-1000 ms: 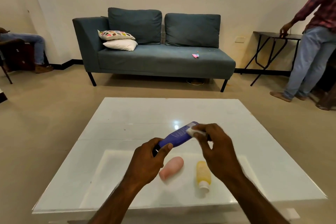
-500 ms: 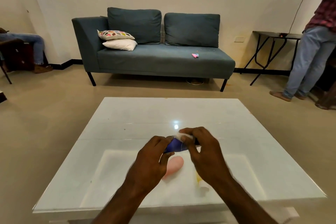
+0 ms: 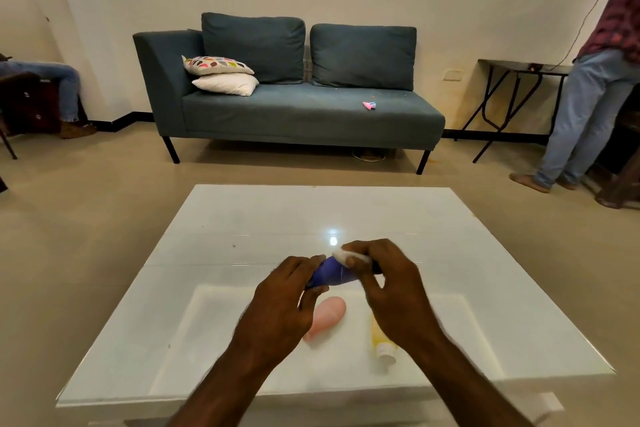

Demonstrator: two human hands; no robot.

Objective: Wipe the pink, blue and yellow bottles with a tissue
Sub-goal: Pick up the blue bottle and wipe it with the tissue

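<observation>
Fingers of the left hand [image 3: 277,302] clench the blue plastic bottle [image 3: 330,274] above the white glossy worktop [image 3: 242,218], right hand [image 3: 388,284] pinching a white crumpled tissue [image 3: 341,255] against it

Warm, even indoor light fills the room. A small bright glare spot sits on the glossy white bench [image 3: 332,239], which mirrors the pale wall. Both forearms are slightly motion-blurred. Walls bow outward toward the wide-angle edges.
</observation>
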